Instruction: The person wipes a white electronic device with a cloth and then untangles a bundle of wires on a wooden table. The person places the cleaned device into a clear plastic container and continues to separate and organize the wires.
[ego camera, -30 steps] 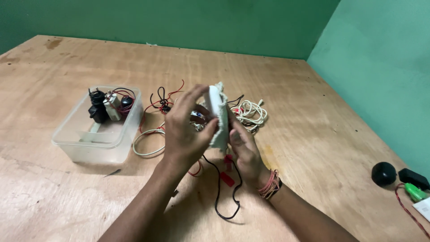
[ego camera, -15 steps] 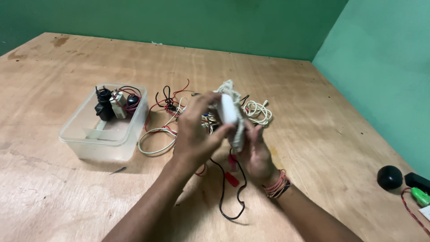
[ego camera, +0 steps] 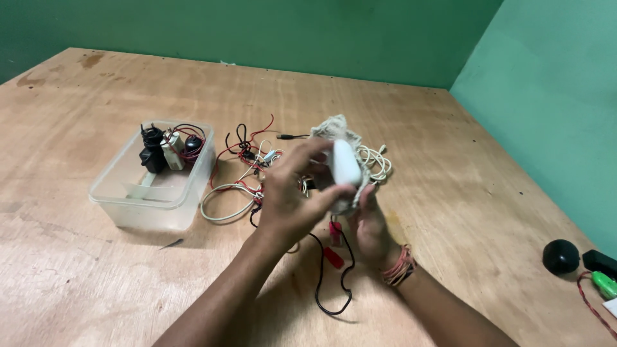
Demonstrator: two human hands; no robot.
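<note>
Clearly, white adapter [ego camera: 345,168] sits between both hands.

white device [ego camera: 345,168] half hidden, green gadget [ego camera: 605,284] cropped

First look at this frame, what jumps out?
Dead centre, the left hand and right hand together grip a white oval gadget above a tangle of red, black and white wires. Left of that sits a clear plastic tub with black plugs inside. A black ball lies by the right edge.
</note>
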